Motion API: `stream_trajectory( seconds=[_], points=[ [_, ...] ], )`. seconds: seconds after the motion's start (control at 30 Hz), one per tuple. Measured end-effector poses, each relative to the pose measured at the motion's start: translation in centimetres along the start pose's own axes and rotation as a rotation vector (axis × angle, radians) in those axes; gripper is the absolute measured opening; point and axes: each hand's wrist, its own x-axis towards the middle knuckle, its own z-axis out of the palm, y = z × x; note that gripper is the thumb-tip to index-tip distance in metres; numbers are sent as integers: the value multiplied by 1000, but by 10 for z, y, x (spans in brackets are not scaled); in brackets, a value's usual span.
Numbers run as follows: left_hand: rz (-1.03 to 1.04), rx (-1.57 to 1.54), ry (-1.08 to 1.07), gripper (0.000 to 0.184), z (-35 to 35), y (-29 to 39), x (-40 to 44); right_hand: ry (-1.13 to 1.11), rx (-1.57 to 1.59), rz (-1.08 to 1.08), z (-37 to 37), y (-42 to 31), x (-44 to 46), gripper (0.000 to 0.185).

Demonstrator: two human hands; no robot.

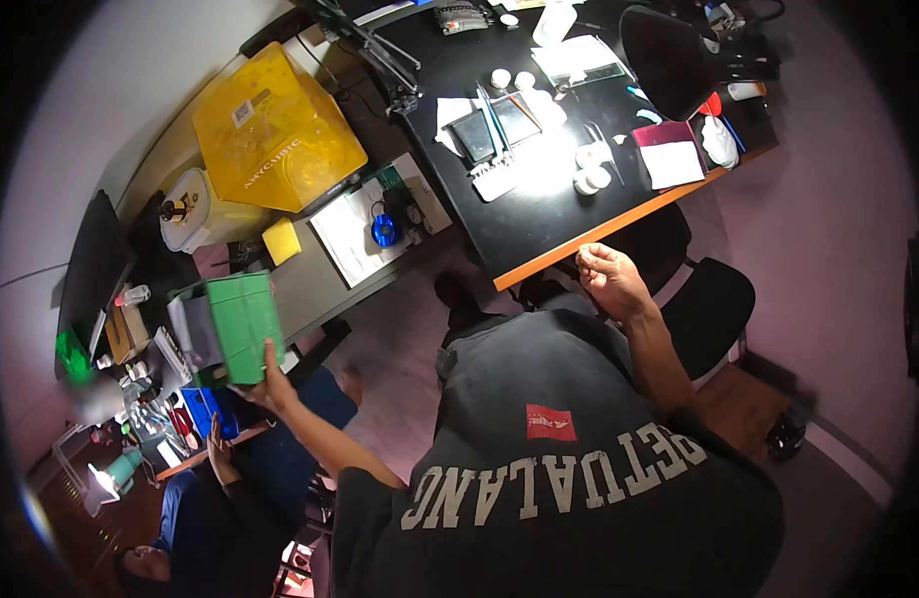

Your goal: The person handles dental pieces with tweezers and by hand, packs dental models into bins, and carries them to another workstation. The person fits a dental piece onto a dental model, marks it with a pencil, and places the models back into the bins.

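Note:
My left hand (271,387) reaches out to the left and grips a green plastic bin (245,324) by its side. The bin is tilted, and something grey shows at its left side. My right hand (614,282) is in front of the orange edge (554,261) of the black table (524,224). Its fingers are pinched together; whatever is between them, if anything, is too small to make out. A white jar (591,179) stands on the table beyond that hand, under a bright light.
A yellow ANYCUBIC cover (280,130) sits on the side bench, near a blue round object (385,230). At lower left is another person, one hand (218,453) by a blue tray (202,411). A black chair (704,317) is on the right.

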Motion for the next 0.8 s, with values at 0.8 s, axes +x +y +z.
stream_trajectory(
  seconds=[0.8],
  points=[
    [124,-206,-274,93,198,209,-404,-136,-109,34,-162,-117,33,7]
  ],
)
